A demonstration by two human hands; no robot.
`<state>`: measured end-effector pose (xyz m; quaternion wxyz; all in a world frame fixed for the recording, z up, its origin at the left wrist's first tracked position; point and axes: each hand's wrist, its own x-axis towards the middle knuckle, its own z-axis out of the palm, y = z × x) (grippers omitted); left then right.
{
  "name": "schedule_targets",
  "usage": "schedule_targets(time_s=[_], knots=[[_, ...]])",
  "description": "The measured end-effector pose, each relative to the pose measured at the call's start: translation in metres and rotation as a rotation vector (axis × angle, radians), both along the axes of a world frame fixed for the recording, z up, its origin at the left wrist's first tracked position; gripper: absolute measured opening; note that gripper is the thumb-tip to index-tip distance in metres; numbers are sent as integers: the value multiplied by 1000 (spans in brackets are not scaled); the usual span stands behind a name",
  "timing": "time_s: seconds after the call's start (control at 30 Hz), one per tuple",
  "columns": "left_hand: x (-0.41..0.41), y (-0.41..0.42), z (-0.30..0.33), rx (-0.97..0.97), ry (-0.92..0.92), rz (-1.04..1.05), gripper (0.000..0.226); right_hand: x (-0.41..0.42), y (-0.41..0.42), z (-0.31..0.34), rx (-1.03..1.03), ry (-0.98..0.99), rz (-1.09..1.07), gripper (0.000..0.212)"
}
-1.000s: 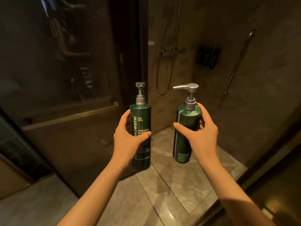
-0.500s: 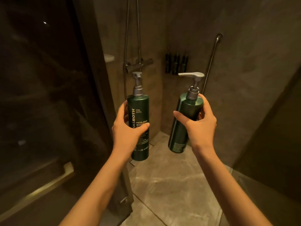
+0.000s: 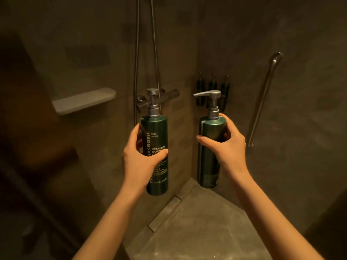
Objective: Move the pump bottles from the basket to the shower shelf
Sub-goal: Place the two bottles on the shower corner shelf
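I hold two dark green pump bottles upright in front of me inside the shower. My left hand (image 3: 139, 162) grips the left pump bottle (image 3: 155, 136), whose white lettering faces me and whose grey pump points away. My right hand (image 3: 228, 151) grips the right pump bottle (image 3: 212, 128) near its shoulder, its grey pump spout pointing left. The shower shelf (image 3: 82, 100), a pale grey ledge on the left wall, lies up and to the left of both bottles. No basket is in view.
A shower mixer valve (image 3: 169, 95) and hose (image 3: 136, 59) hang on the wall behind the left bottle. Three small dark bottles (image 3: 213, 87) are mounted in the corner. A metal grab bar (image 3: 264, 98) slants down the right wall. A stone floor with a drain strip (image 3: 165, 212) lies below.
The view has moved forward into the shower and turned left, bringing the shelf into sight. Both hands still hold their bottles upright, the right one now straighter.
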<state>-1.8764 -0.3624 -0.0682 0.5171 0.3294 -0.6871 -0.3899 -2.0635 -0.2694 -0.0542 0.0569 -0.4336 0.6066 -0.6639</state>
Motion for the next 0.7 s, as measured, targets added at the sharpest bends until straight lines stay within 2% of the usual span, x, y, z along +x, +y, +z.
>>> schedule_targets(time_s=[0.17, 0.3, 0.7], knots=[[-46, -67, 25, -21, 17, 205, 89, -64, -94, 27, 8, 59, 183, 71], [-54, -111, 54, -58, 55, 388, 89, -86, -169, 52, -9, 54, 359, 70], [-17, -198, 146, -404, 46, 693, 87, -15, -336, 142, -219, -25, 842, 58]])
